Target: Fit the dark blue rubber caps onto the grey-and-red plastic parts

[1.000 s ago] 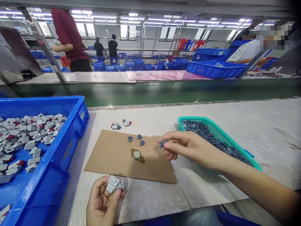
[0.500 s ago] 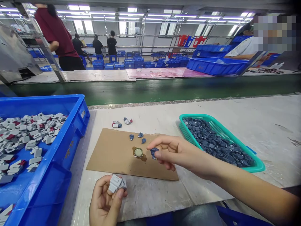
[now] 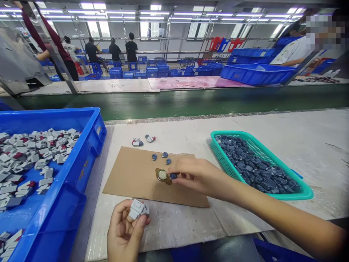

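Note:
My left hand [image 3: 125,229] is closed around a light grey plastic part [image 3: 138,209] in front of the cardboard sheet [image 3: 131,178]. Between the thumb and fingers of my right hand [image 3: 195,174] is a small dark blue plastic part [image 3: 173,176]. It is just right of a round, bottle-cap-like dish [image 3: 162,175] with a pale middle, sitting on a wet brown stain on the cardboard; whether they touch I cannot tell. Behind the dish lie several more dark blue parts [image 3: 165,154]. Two joined grey, red and blue pieces [image 3: 150,138] rest beyond the cardboard.
A blue crate [image 3: 92,145] of grey and dark red parts stands at left. To the right is a green basket [image 3: 272,160] heaped with dark blue parts. A green conveyor belt [image 3: 191,100] runs behind the table; co-workers and blue crates [image 3: 256,74] are beyond it.
My right hand has turned and brought the dark blue part left and down, close beside the round dish. My left hand still holds the grey part. The whole view has shifted slightly.

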`<state>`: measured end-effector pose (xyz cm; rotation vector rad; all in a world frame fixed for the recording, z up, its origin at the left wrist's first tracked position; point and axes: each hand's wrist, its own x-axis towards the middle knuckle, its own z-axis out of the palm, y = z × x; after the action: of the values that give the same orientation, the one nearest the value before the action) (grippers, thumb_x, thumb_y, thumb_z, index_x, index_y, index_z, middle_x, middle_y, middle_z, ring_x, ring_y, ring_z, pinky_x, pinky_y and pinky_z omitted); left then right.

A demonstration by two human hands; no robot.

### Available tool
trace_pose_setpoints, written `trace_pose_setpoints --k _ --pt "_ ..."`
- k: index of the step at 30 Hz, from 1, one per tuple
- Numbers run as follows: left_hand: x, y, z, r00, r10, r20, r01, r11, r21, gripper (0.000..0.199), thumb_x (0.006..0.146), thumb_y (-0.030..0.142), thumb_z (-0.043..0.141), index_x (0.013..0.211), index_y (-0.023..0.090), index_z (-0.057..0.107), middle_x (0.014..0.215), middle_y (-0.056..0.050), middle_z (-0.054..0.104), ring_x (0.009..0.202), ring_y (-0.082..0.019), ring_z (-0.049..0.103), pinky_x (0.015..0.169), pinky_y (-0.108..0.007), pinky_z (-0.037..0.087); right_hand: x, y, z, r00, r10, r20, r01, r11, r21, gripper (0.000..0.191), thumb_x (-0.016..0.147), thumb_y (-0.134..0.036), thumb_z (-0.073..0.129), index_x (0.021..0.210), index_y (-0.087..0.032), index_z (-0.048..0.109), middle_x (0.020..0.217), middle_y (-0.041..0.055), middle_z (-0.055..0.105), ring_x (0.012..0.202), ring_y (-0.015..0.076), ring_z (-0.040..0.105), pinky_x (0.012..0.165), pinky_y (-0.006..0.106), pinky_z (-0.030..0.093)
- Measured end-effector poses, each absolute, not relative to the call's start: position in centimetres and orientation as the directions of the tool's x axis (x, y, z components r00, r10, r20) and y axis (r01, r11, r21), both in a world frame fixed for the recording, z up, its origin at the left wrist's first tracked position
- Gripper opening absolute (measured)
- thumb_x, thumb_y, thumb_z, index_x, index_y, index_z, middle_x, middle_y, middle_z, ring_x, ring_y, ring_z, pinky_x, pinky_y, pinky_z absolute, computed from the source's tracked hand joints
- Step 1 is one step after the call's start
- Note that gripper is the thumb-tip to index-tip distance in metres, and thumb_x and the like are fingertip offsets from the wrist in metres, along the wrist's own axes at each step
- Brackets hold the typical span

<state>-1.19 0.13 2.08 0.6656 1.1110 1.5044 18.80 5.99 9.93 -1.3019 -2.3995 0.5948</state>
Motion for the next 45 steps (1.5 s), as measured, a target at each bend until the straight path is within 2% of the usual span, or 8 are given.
trace_pose_setpoints --k 5,13,17,22,29,36,41,45 --pt "-1.3 0.2 2.2 -0.230 0.956 -0.183 -0.449 0.063 0.891 0.037 0.055 0.033 0.080 0.083 0.019 0.061 0.071 0.001 0.068 0.056 -0.009 0.062 0.053 -0.015 0.054 18.3 8.7 8.8 -0.461 0.887 -0.020 0.797 0.404 -0.449 0.016 0.074 -0.020 0.064 0.090 -0.018 0.066 0.077 0.0014 0.053 0.067 0.0123 0.050 0.059 0.022 0.037" --pt "-1.4 0.6 2.6 -0.236 0.925 -0.297 -0.522 0.138 0.842 0.051 0.043 0.031 0.085 0.088 0.019 0.063 0.069 0.001 0.069 0.058 -0.011 0.065 0.051 -0.014 0.052 17.0 10.0 8.8 -0.518 0.847 -0.120 0.799 0.429 -0.421 0.016 0.068 -0.012 0.067 0.082 -0.017 0.067 0.074 -0.0006 0.057 0.065 0.0116 0.052 0.053 0.020 0.030" --pt "-1.5 0.8 3.0 -0.233 0.923 -0.305 -0.533 0.141 0.834 0.048 0.044 0.031 0.084 0.087 0.020 0.065 0.065 0.003 0.067 0.050 -0.009 0.059 0.040 -0.012 0.046 16.9 10.0 8.7 -0.523 0.842 -0.133 0.805 0.437 -0.402 0.015 0.068 -0.012 0.066 0.082 -0.017 0.067 0.073 -0.0002 0.058 0.066 0.0126 0.052 0.053 0.020 0.031" --pt "-1.7 0.8 2.8 -0.235 0.919 -0.317 -0.518 0.157 0.841 0.048 0.046 0.034 0.083 0.087 0.019 0.064 0.069 0.000 0.068 0.047 -0.008 0.055 0.042 -0.016 0.047 16.8 10.2 8.7 -0.541 0.830 -0.136 0.797 0.455 -0.396 0.016 0.069 -0.012 0.064 0.084 -0.018 0.067 0.075 0.0001 0.059 0.067 0.0130 0.054 0.054 0.021 0.033" --pt "-2.4 0.9 2.6 -0.135 0.932 -0.336 -0.522 0.222 0.824 0.038 0.051 0.034 0.081 0.082 0.017 0.065 0.056 0.003 0.060 0.040 -0.005 0.046 0.040 -0.014 0.039 16.9 10.4 8.3 -0.601 0.792 -0.109 0.759 0.522 -0.388 0.019 0.070 -0.011 0.061 0.086 -0.020 0.067 0.072 -0.0002 0.060 0.067 0.0137 0.055 0.056 0.021 0.035" --pt "-2.6 1.3 3.8 -0.095 0.921 -0.378 -0.603 0.249 0.758 0.033 0.051 0.030 0.080 0.078 0.017 0.067 0.062 0.001 0.063 0.054 -0.007 0.052 0.042 -0.011 0.042 16.9 10.7 8.2 -0.590 0.794 -0.146 0.775 0.508 -0.376 0.017 0.072 -0.015 0.060 0.087 -0.020 0.068 0.070 -0.0002 0.060 0.065 0.0139 0.055 0.055 0.022 0.035" --pt "-3.3 1.4 3.2 -0.025 0.904 -0.426 -0.648 0.310 0.696 0.034 0.052 0.028 0.080 0.081 0.018 0.066 0.071 -0.001 0.067 0.063 -0.011 0.061 0.048 -0.014 0.047 16.5 9.7 9.7 -0.562 0.826 0.042 0.680 0.490 -0.545 0.018 0.077 -0.026 0.059 0.092 -0.020 0.067 0.073 0.0006 0.062 0.062 0.0116 0.054 0.055 0.022 0.037" --pt "-3.5 1.4 3.1 0.030 0.922 -0.387 -0.640 0.315 0.701 0.033 0.053 0.025 0.081 0.081 0.019 0.065 0.074 0.000 0.069 0.068 -0.012 0.065 0.053 -0.015 0.050 15.3 7.6 10.5 -0.515 0.832 0.209 0.539 0.503 -0.675 0.019 0.075 -0.029 0.064 0.091 -0.018 0.068 0.068 0.0006 0.061 0.056 0.0099 0.051 0.050 0.021 0.038"
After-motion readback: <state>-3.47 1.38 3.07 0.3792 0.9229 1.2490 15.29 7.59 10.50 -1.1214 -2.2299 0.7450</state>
